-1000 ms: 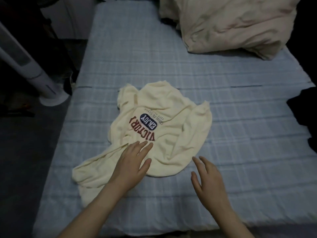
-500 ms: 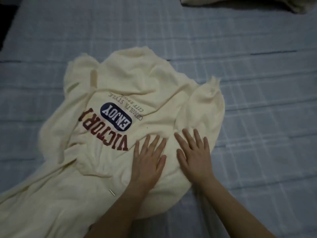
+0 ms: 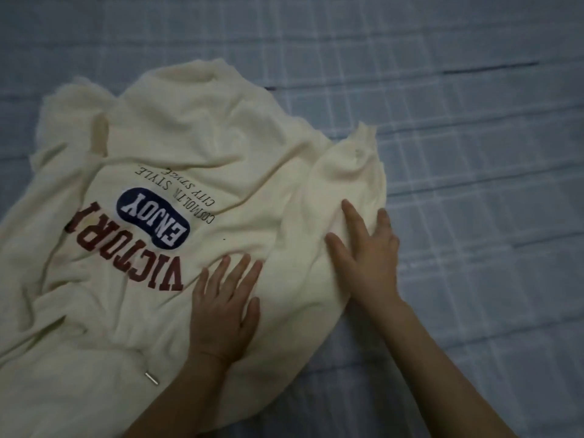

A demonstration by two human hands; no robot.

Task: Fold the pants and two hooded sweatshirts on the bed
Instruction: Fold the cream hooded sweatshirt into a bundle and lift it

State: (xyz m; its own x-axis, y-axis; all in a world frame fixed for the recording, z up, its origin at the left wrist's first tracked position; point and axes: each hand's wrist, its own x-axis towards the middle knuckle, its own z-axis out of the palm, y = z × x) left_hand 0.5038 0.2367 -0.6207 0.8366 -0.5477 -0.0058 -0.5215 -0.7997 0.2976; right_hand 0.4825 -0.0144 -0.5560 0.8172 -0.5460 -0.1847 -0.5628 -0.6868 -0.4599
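Note:
A cream hooded sweatshirt (image 3: pixel 202 147) lies crumpled on the bed, its red "VICTORY" and blue "ENJOY" print upside down to me. My left hand (image 3: pixel 224 305) rests flat on the fabric just right of the print, fingers spread. My right hand (image 3: pixel 366 254) presses on the sweatshirt's right side with straight fingers, near a folded sleeve whose cuff (image 3: pixel 363 143) points away from me. A drawstring with a metal tip (image 3: pixel 151 378) lies near my left wrist. The pants and the other sweatshirt are out of view.
The bed's light blue checked sheet (image 3: pixel 474 184) fills the frame around the sweatshirt, with bare sheet to the right and beyond it.
The view has closed in on the sweatshirt. My right hand went from hovering over the sheet onto the fabric, then slid right and away toward the sleeve. My left hand stayed flat by the print.

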